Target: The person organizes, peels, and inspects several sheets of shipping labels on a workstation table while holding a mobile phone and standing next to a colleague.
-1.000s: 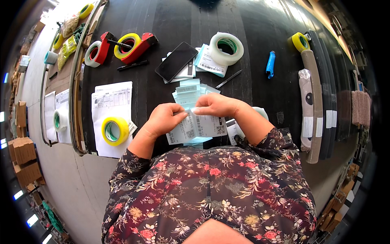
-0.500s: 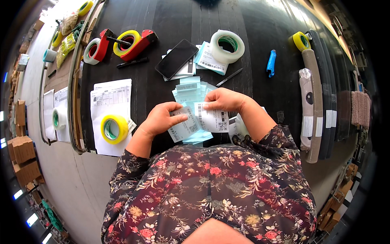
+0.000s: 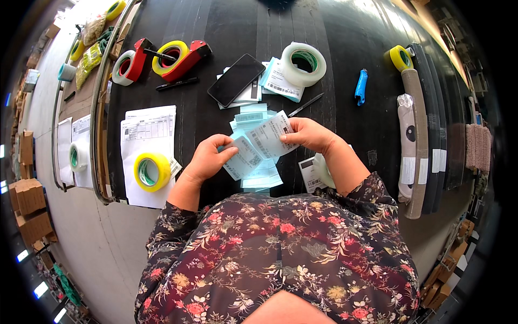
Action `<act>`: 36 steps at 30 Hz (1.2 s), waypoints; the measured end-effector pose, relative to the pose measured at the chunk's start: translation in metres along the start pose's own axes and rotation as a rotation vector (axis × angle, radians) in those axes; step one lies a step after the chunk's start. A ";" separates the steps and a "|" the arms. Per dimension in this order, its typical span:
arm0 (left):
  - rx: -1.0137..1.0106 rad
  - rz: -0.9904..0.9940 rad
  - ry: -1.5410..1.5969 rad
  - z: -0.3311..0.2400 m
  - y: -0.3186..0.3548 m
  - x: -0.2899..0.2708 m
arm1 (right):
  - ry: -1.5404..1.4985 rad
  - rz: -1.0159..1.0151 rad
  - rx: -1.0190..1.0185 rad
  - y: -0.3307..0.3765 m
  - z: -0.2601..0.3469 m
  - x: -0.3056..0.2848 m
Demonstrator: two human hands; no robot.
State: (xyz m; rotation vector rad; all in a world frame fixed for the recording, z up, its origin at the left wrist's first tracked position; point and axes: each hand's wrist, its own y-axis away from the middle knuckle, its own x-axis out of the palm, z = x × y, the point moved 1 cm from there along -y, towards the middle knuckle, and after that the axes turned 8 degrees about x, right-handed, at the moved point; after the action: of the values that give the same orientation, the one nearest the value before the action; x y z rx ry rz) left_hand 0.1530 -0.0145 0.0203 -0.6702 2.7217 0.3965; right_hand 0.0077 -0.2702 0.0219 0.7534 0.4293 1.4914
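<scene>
My left hand [image 3: 207, 158] pinches a printed shipping label [image 3: 247, 161] between thumb and fingers. In my right hand [image 3: 312, 136], a second shipping label [image 3: 266, 135] is gripped by its right edge, tilted and partly overlapping the first. Beneath both lies a strip of pale blue label sheets [image 3: 263, 179] on the black table, partly hidden by the held labels. A clear tape roll [image 3: 322, 170] sits by my right forearm, largely covered, with another label [image 3: 309, 174] beside it.
Beyond my hands are a black phone [image 3: 236, 81], a large clear tape roll [image 3: 303, 65], a pen [image 3: 306, 105] and red tape dispensers [image 3: 186, 60]. Left, a yellow tape roll [image 3: 151, 171] rests on papers [image 3: 148, 121]. Right are a blue cutter [image 3: 361, 87] and long rolls [image 3: 416, 162].
My right hand has turned its label, raising it up and tilting it over the blue sheets. My left hand with its label has barely moved.
</scene>
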 end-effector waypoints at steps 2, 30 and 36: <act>0.260 -0.155 -0.116 0.017 0.003 0.005 | -0.020 -0.018 -0.020 -0.001 -0.001 0.002; -0.186 -0.131 0.560 0.022 0.016 0.007 | -0.053 -0.176 -0.068 0.010 -0.012 0.001; -0.191 -0.145 0.604 0.016 0.016 0.007 | -0.109 -0.234 -0.081 0.016 -0.008 -0.007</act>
State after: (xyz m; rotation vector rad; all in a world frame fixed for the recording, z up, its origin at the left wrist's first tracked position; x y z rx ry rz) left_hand 0.1433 0.0020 0.0063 -1.1981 3.1850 0.4858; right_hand -0.0094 -0.2766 0.0259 0.6920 0.3590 1.2351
